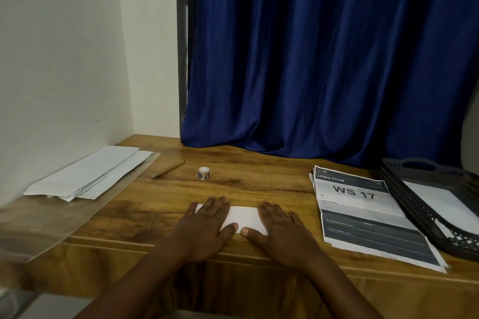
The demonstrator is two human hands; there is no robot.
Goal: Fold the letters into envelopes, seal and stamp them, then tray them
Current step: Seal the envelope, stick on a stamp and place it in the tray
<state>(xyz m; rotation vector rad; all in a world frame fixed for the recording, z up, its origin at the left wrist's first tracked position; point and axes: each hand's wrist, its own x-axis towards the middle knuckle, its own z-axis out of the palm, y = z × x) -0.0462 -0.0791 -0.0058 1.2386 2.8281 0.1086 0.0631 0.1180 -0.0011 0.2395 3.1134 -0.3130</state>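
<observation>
Both hands, left hand (204, 225) and right hand (281, 228), are pressing flat, fingers straight, on a folded white letter (243, 216) lying near the wooden surface's (259, 176) front edge. Envelopes (90, 173) are lying far left, pen (168, 169) and sticker roll (203, 173) behind, printed sheets (363, 212) and a dark tray (427, 204) at right.

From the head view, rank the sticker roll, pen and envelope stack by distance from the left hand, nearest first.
From the left hand:
1. Sticker roll, just beyond the fingertips, mid-desk.
2. Pen, farther back and left.
3. Envelope stack, far left by the wall.
</observation>
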